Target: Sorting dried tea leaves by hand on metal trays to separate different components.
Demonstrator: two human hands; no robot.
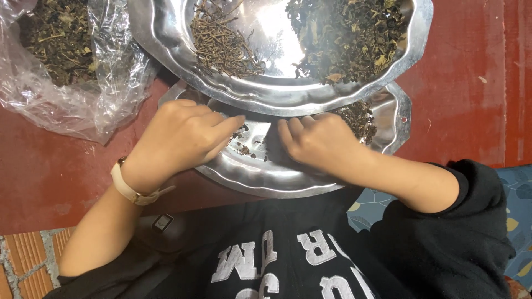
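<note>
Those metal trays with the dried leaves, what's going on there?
A person in a black top has both hands on the lower tray, picking through dried leaf bits. The left hand, with a pale wristband, points its fingers at small crumbs; the right hand rests beside it, fingers curled. The upper tray overlaps the lower one and holds a stem pile and a leaf pile, kept apart. A plastic bag of more leaves lies on the left.
</note>
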